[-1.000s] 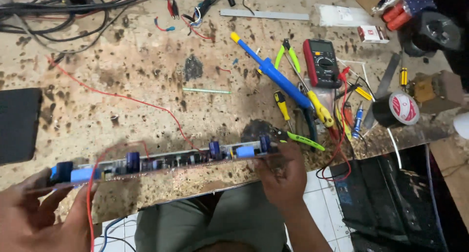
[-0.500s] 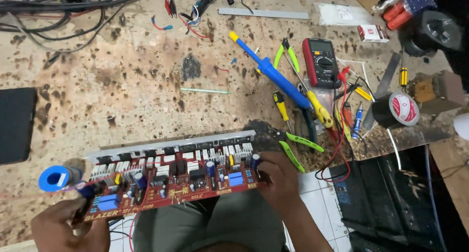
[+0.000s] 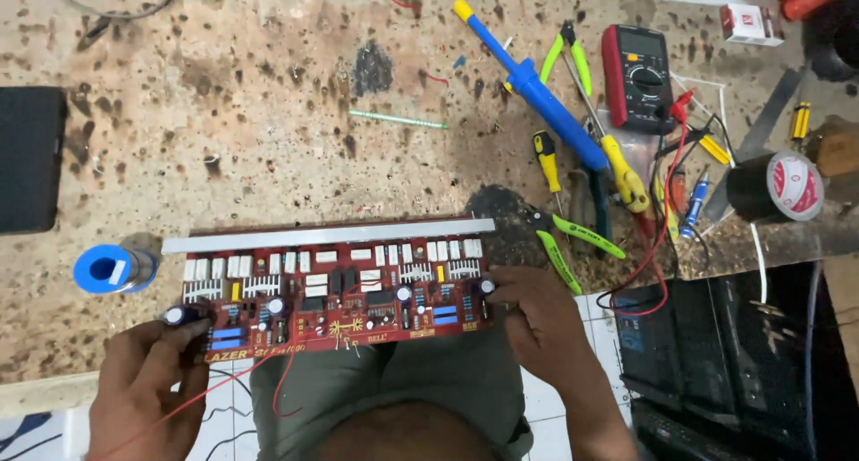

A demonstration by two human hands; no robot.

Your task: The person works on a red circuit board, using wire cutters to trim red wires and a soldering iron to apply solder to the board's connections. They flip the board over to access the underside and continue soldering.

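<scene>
A long red circuit board [image 3: 335, 296] with white resistors, dark capacitors and a silver metal strip along its far edge lies flat, component side up, at the near edge of the worn workbench [image 3: 268, 112]. My left hand [image 3: 148, 385] grips its left end near a dark capacitor. My right hand [image 3: 537, 322] grips its right end. Thin red wires [image 3: 268, 380] hang from the board's near edge over my lap.
A blue solder spool [image 3: 114, 269] sits just left of the board. To the right lie green-handled cutters [image 3: 573, 242], yellow screwdrivers [image 3: 617, 170], a blue desoldering pump [image 3: 532, 85], a red multimeter [image 3: 637, 76] and a black tape roll [image 3: 777, 186]. A dark flat object [image 3: 31, 157] rests at far left.
The board was held on edge a second ago; it has been turned flat with its components facing up and rests a little higher on the bench. Both hands kept their hold.
</scene>
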